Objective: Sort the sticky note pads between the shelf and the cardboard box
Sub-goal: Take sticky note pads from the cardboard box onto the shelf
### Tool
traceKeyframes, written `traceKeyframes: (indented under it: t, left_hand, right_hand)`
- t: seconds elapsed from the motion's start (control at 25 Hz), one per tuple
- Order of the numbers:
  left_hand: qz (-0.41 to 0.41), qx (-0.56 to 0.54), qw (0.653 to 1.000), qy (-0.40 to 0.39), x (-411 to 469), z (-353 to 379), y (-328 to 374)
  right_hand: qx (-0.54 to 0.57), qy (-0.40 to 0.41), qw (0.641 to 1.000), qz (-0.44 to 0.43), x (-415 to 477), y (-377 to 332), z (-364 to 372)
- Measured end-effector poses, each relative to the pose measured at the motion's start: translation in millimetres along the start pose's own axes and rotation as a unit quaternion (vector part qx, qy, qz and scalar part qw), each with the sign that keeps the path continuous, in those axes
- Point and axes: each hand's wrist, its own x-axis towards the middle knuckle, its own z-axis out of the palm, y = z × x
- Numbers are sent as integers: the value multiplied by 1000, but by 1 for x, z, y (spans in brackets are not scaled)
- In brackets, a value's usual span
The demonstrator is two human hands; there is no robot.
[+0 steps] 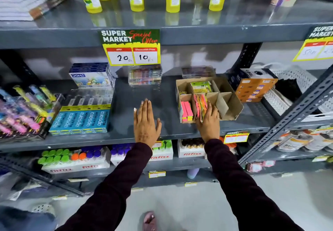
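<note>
In the cardboard box [232,103] | right hand [210,122] closed on sticky note pads [200,105] (lift them squarely) | left hand [146,121] flat, empty, left of box

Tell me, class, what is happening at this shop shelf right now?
A person in dark sleeves stands at a grey shelf. The right hand reaches into a divided cardboard box, its fingers against a bunch of neon sticky note pads. More pink pads sit in the next compartment. The left hand lies flat and empty on the bare shelf beside the box.
</note>
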Motion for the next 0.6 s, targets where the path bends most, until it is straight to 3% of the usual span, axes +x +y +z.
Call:
traceKeyframes:
  t: [0.36,0.48,0.6]
  left_hand:
    - [-13,-7,999,-34,5,0,-20]
    - [-24,-6,999,-23,6,-3,-30]
    - [-40,-2,999,-12,5,-3,-48]
  right_hand:
    - [62,-14,997,42,19,1,4]
    - [79,63,993,64,20,-9,-8]
    - [120,155,981,4,15,-42,-21]
